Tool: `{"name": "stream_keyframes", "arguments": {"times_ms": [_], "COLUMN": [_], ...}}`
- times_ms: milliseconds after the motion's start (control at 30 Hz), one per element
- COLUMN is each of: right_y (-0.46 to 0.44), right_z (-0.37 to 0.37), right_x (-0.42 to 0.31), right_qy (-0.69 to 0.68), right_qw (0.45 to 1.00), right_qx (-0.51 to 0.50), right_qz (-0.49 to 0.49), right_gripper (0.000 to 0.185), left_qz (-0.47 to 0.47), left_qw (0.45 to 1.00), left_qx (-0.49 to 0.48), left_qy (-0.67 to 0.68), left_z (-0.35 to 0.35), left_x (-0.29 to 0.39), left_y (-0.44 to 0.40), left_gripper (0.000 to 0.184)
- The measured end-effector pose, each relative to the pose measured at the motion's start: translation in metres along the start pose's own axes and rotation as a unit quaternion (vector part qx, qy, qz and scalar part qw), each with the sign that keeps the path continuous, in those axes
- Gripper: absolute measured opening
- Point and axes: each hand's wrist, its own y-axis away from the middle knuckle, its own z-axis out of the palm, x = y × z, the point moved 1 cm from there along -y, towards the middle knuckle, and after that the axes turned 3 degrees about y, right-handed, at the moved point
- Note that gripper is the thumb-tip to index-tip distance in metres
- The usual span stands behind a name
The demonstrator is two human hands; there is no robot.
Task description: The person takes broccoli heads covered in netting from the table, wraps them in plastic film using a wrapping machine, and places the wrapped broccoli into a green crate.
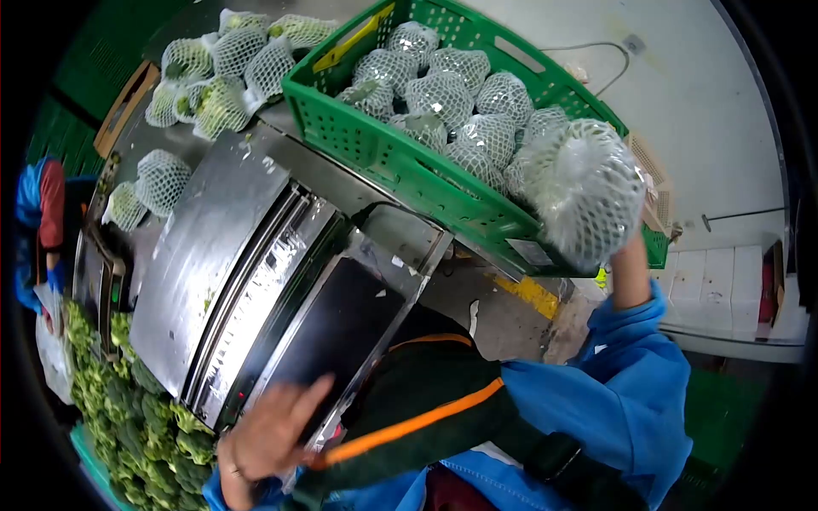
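My right hand (pixel 631 254) holds a film-wrapped broccoli head (pixel 584 192) in a white foam net over the right end of the green crate (pixel 383 157). The wrapped head covers most of that hand's fingers. Inside the crate lie several more net-covered heads (pixel 440 98). My left hand (pixel 271 433), slightly blurred, hovers over the near edge of the steel wrapping machine (pixel 226 247), close to its dark plate (pixel 336 319). Its fingers are apart and nothing shows in them.
Several netted broccoli heads (pixel 230 55) sit on the steel table behind the machine, with two more (pixel 162 181) to its left. Loose broccoli (pixel 141 417) is heaped at lower left. Beyond it, another person's blue-gloved hand (pixel 55 277) is near a plastic bag (pixel 53 358).
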Motion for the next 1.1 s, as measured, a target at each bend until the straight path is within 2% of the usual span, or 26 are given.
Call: {"name": "stream_keyframes", "arguments": {"times_ms": [33, 67, 133, 167, 200, 233, 267, 333, 367, 400, 467, 533, 633, 667, 700, 733, 767, 800, 833, 867, 900, 933, 967, 1000, 1067, 1100], "right_y": [-0.002, 0.001, -0.005, -0.013, -0.018, -0.022, -0.025, -0.033, -0.040, -0.050, -0.083, -0.111, -0.134, -0.127, -0.119, -0.110, -0.099, -0.086, -0.071, -0.053, -0.044, -0.038, -0.042, -0.050, -0.049, -0.056], "right_z": [-0.026, -0.054, -0.080, -0.078, -0.097, -0.135, -0.170, -0.167, -0.144, -0.150, -0.147, -0.190, -0.191, -0.191, -0.189, -0.182, -0.169, -0.147, -0.104, -0.103, -0.102, -0.113, -0.151, -0.179, -0.169, -0.184], "right_x": [-0.017, -0.024, -0.017, -0.005, 0.020, 0.050, 0.066, 0.051, 0.034, 0.025, 0.026, 0.060, 0.045, 0.042, 0.046, 0.047, 0.045, 0.038, 0.027, 0.028, 0.035, 0.048, 0.064, 0.078, 0.103, 0.092], "right_qy": [0.058, 0.229, 0.447, 0.342, 0.276, 0.465, 0.630, 0.708, 0.785, 0.832, 0.685, 0.859, 0.828, 0.816, 0.833, 0.823, 0.813, 0.784, 0.695, 0.706, 0.823, 0.836, 0.859, 0.882, 0.906, 0.895], "right_qw": [0.997, 0.957, 0.833, 0.842, 0.855, 0.816, 0.740, 0.681, 0.594, 0.537, 0.665, 0.450, 0.517, 0.538, 0.513, 0.536, 0.560, 0.604, 0.695, 0.685, 0.549, 0.542, 0.505, 0.465, 0.421, 0.442], "right_qx": [0.015, 0.174, 0.243, 0.289, 0.309, 0.267, 0.210, 0.161, 0.134, 0.104, 0.257, 0.196, 0.198, 0.198, 0.198, 0.183, 0.161, 0.128, 0.068, -0.017, -0.081, -0.055, -0.033, 0.000, 0.035, -0.014], "right_qz": [0.042, 0.043, 0.217, 0.302, 0.311, 0.215, 0.106, 0.091, 0.115, 0.090, 0.152, 0.149, 0.091, 0.075, 0.058, 0.040, 0.022, 0.069, 0.171, 0.180, 0.125, 0.060, 0.073, 0.078, 0.011, 0.065], "right_gripper": [0.054, 0.059, 0.063, 0.060, 0.057, 0.055, 0.053, 0.049, 0.050, 0.060, 0.079, 0.094, 0.092, 0.091, 0.080, 0.076, 0.071, 0.068, 0.071, 0.075, 0.077, 0.075, 0.071, 0.067, 0.061, 0.057], "left_qz": [-0.063, -0.001, 0.207, 0.254, 0.274, 0.289, 0.304, 0.314, 0.311, 0.290, 0.198, 0.016, -0.205, -0.210, 0.135, 0.450, 0.457, 0.456, 0.450, 0.445, 0.439, 0.447, 0.452, 0.447, 0.418, 0.403], "left_qw": [0.978, 0.950, 0.956, 0.949, 0.945, 0.942, 0.938, 0.935, 0.936, 0.939, 0.941, 0.913, 0.844, 0.858, 0.957, 0.864, 0.856, 0.845, 0.849, 0.853, 0.857, 0.843, 0.829, 0.828, 0.834, 0.837], "left_qx": [-0.137, -0.186, -0.093, -0.056, -0.037, -0.021, -0.010, -0.013, -0.032, -0.072, -0.199, -0.361, -0.464, -0.432, -0.164, 0.146, 0.205, 0.267, 0.266, 0.265, 0.264, 0.296, 0.328, 0.336, 0.357, 0.367], "left_qy": [0.147, 0.250, 0.185, 0.177, 0.175, 0.171, 0.170, 0.164, 0.165, 0.173, 0.187, 0.191, 0.174, 0.183, 0.196, 0.172, 0.130, 0.086, 0.077, 0.068, 0.059, 0.046, 0.033, 0.029, 0.039, 0.045], "left_z": [0.007, -0.002, -0.021, -0.027, -0.037, -0.046, -0.054, -0.076, -0.087, -0.098, -0.118, -0.134, -0.151, -0.152, -0.134, -0.116, -0.115, -0.113, -0.119, -0.125, -0.131, -0.127, -0.125, -0.125, -0.132, -0.135], "left_x": [-0.011, -0.005, 0.009, 0.012, 0.018, 0.024, 0.028, 0.039, 0.044, 0.049, 0.062, 0.075, 0.093, 0.098, 0.087, 0.074, 0.075, 0.078, 0.073, 0.068, 0.064, 0.058, 0.052, 0.049, 0.023, 0.008], "left_y": [0.015, 0.024, 0.044, 0.043, 0.029, 0.015, 0.003, -0.028, -0.042, -0.054, -0.077, -0.097, -0.115, -0.117, -0.105, -0.086, -0.088, -0.093, -0.094, -0.094, -0.093, -0.100, -0.107, -0.115, -0.130, -0.139], "left_gripper": [0.090, 0.077, 0.057, 0.055, 0.053, 0.051, 0.049, 0.045, 0.043, 0.041, 0.038, 0.034, 0.030, 0.028, 0.029, 0.030, 0.030, 0.031, 0.035, 0.039, 0.044, 0.046, 0.049, 0.043, 0.034, 0.029]}}
